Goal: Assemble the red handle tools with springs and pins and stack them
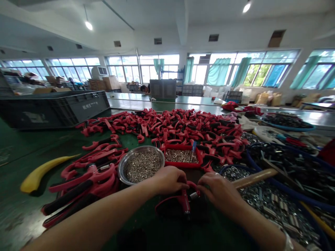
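Observation:
In front of me on the green table lies a red hand tool (185,203) with black grip parts and a coil spring (194,196). My left hand (171,179) is closed, its curled fingers on the upper left of the tool. My right hand (218,188) pinches at the upper right end, near the spring; anything small between its fingertips is hidden. Just beyond my hands are a metal bowl (120,173) of small metal pins and a red tray (180,165) of rivet-like pieces, with a blue-handled tool (194,146) standing in it.
Similar red tools (91,179) lie stacked at left beside a banana (43,172). A big heap of red and black parts (167,125) spans the back. A grey crate (54,109) stands far left. At right are blue-rimmed baskets of metal parts and a wooden-handled hammer (253,178).

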`<state>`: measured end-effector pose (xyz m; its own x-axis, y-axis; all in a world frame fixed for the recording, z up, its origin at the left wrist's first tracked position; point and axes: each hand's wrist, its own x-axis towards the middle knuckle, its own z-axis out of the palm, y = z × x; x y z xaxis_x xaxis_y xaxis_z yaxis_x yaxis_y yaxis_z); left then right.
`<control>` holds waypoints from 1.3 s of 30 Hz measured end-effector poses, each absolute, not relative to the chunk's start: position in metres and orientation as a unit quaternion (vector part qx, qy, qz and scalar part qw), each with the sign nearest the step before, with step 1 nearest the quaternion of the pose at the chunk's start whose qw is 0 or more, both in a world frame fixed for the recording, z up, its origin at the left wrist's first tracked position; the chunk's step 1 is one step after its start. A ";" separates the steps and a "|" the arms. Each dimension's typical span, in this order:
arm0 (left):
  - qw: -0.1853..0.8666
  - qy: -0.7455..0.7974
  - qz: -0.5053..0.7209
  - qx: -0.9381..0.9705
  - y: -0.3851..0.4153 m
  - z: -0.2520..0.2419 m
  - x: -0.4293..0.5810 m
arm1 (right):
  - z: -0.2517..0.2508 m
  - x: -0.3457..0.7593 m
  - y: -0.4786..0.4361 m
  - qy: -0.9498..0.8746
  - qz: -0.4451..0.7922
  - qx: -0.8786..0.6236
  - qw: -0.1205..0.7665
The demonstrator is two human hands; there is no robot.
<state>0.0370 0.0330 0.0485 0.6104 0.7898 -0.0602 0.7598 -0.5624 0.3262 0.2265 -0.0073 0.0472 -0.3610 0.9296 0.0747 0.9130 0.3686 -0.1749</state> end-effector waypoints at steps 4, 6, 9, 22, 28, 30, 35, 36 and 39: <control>0.136 0.458 0.056 0.877 0.023 0.042 0.037 | 0.039 0.226 -0.006 -0.820 0.046 -0.566 0.068; 0.128 0.458 0.053 0.878 0.024 0.042 0.038 | 0.038 0.226 -0.006 -0.819 0.040 -0.569 0.066; 0.119 0.460 0.048 0.878 0.028 0.043 0.038 | 0.038 0.227 -0.008 -0.817 0.034 -0.572 0.066; 0.052 0.427 0.055 0.901 0.010 0.038 0.043 | 0.035 0.227 -0.009 -0.811 0.012 -0.582 0.062; -0.030 0.401 0.056 0.914 -0.005 0.027 0.039 | 0.033 0.226 -0.012 -0.817 -0.002 -0.573 0.058; -0.042 0.389 0.065 0.918 -0.010 0.026 0.038 | 0.033 0.225 -0.013 -0.820 -0.011 -0.570 0.053; -0.004 0.385 0.066 0.921 -0.017 0.027 0.036 | 0.036 0.218 -0.016 -0.823 -0.054 -0.565 0.031; 0.003 0.384 0.070 0.921 -0.017 0.027 0.036 | 0.036 0.216 -0.018 -0.822 -0.068 -0.564 0.028; 0.039 0.397 0.095 0.912 -0.016 0.024 0.033 | 0.032 0.213 -0.025 -0.828 -0.102 -0.551 0.020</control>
<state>0.0326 -0.0159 0.0237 0.6669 0.7315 0.1420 0.7169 -0.6818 0.1457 0.2126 -0.0254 0.0316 -0.3912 0.9088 0.1451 0.9168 0.3710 0.1477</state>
